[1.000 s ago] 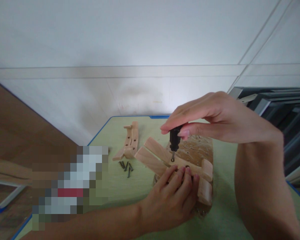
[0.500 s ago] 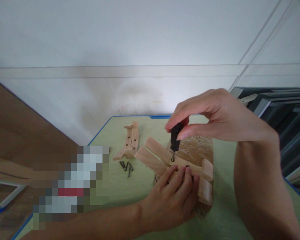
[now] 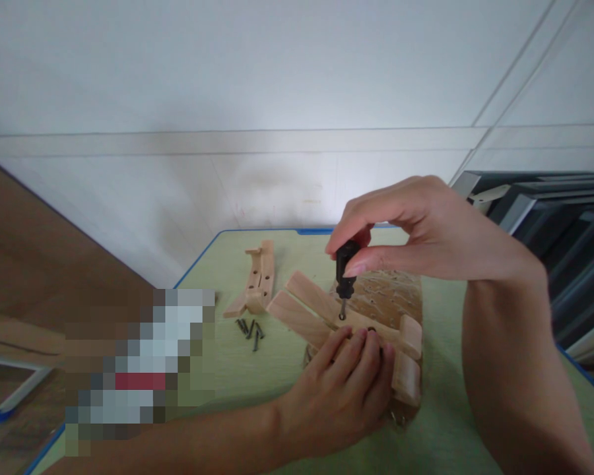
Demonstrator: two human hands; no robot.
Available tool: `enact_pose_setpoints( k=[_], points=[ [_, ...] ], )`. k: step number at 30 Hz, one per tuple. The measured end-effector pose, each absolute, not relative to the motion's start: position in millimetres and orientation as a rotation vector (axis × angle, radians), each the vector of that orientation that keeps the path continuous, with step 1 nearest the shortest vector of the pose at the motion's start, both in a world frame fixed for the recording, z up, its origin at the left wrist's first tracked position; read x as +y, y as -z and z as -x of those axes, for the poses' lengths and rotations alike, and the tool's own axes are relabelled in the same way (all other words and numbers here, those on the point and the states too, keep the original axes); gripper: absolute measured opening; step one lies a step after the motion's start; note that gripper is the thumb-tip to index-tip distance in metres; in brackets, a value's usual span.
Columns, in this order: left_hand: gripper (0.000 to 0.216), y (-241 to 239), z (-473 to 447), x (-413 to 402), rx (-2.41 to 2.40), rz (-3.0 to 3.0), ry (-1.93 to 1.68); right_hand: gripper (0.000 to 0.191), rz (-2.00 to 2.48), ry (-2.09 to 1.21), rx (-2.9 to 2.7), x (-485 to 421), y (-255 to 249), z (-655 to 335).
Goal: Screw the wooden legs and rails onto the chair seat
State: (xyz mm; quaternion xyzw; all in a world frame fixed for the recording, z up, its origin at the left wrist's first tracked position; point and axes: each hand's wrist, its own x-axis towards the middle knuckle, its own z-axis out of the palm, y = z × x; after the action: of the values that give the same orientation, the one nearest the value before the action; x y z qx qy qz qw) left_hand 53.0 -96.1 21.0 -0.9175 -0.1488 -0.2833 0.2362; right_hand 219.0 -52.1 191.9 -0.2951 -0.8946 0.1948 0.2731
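My right hand [image 3: 416, 224] pinches the black handle of a short screwdriver [image 3: 345, 270] between thumb and fingers. The screwdriver stands nearly upright, its tip at a dark hole in a pale wooden stand [image 3: 299, 310] with two slats and raised end blocks. My left hand [image 3: 346, 382] lies over the near slat, its curled fingers pressing the stand down and hiding part of it. Under the stand is a brown block wrapped in clear plastic [image 3: 376, 295]. Several dark screws [image 3: 251, 330] lie loose to the left.
A second wooden stand [image 3: 260, 280] with dark holes rests behind the screws. Pixelation masks a long object [image 3: 163, 349] at the left of the green table [image 3: 237, 389]. A white wall [image 3: 277, 79] rises behind, and dark panels [image 3: 569, 244] lean at the right.
My right hand and the screwdriver handle have shifted slightly left, the fingers turning a little on the handle. My left hand and the wooden stand have stayed in place.
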Motion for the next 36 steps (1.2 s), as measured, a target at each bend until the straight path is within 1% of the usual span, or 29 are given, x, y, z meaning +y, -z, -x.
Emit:
enact_pose_setpoints(
  k=[27,32,36],
  points=[
    [0.042,-19.6,-53.6,-96.2,-0.406,2.499,0.791,0.015,0.834,-0.434,-2.424,-49.0,-188.3,-217.3],
    [0.035,-18.9,-54.0,-96.0,-0.412,2.486,0.826,0.014,0.843,-0.458,-2.429,-48.9,-188.1,-217.9],
    [0.041,-18.6,-53.6,-95.7,-0.408,2.495,0.797,0.017,0.848,-0.422,-2.431,-49.7,-189.1,-218.2]
  ],
)
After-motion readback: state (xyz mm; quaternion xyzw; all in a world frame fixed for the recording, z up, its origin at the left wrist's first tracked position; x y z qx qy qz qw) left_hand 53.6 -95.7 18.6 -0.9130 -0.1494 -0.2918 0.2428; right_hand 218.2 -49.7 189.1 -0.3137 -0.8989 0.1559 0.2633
